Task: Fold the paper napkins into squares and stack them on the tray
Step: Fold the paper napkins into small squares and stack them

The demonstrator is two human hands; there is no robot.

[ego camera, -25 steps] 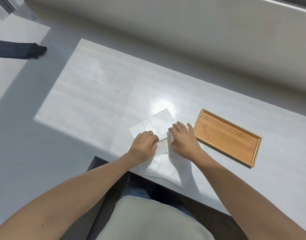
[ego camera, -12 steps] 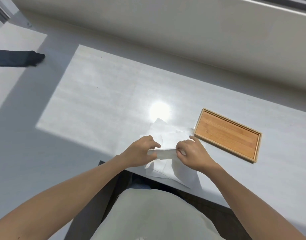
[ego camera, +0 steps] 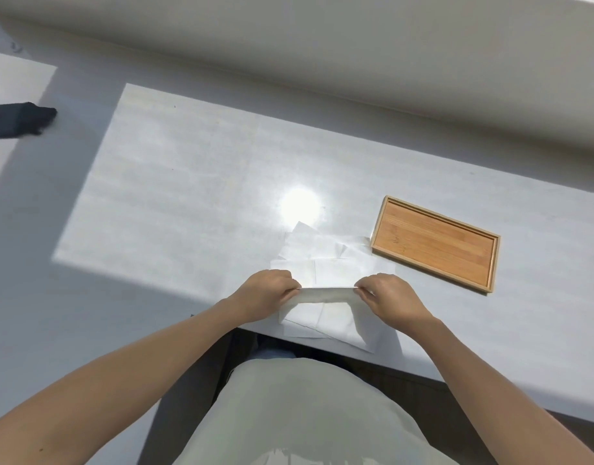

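Note:
A white paper napkin point(ego camera: 326, 295) is lifted off the table by its near edge, stretched between my two hands. My left hand point(ego camera: 267, 295) pinches its left corner and my right hand point(ego camera: 391, 298) pinches its right corner. Under and beyond it lies a loose pile of white napkins point(ego camera: 322, 253), spread near the table's front edge. A wooden tray point(ego camera: 435, 243) with a raised rim sits to the right of the pile, touching one napkin corner; nothing lies in it.
The white table point(ego camera: 188, 196) runs far to the left and right, with a bright glare spot point(ego camera: 300, 204) behind the napkins. A dark object point(ego camera: 17, 120) lies on the floor at the far left. A pale wall ledge runs along the back.
My hands have moved apart and toward me, pulling the top napkin's edge up and stretching it wide. The napkin pile has shifted and spread toward the tray.

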